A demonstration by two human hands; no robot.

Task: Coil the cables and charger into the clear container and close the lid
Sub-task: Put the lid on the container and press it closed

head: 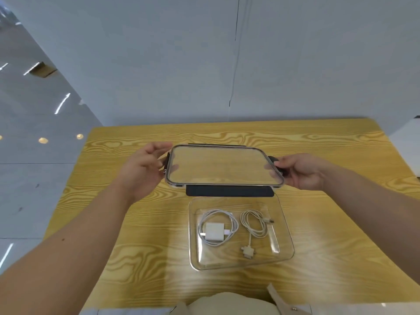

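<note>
Two hands of mine hold the clear rectangular lid with dark latch flaps (223, 165) level in the air over the far half of the yellow wood-grain bench (141, 251). My left hand (142, 170) is at the lid's nine o'clock edge, fingers loosely curled and partly spread, touching the dark side flap there. My right hand (301, 170) is at the three o'clock edge, its grip pinched around the dark flap on that side. The lid's near flap hangs down at six o'clock, just above the far rim of the clear shallow rectangular container (286, 233), which sits open on the bench nearer to me. Inside it, at nine o'clock, lies the white square charger (214, 230) ringed by a coiled white cable (234, 220). At three o'clock lies a second coiled white cable with a chunky connector (253, 223), its connector trailing toward six o'clock.
</note>
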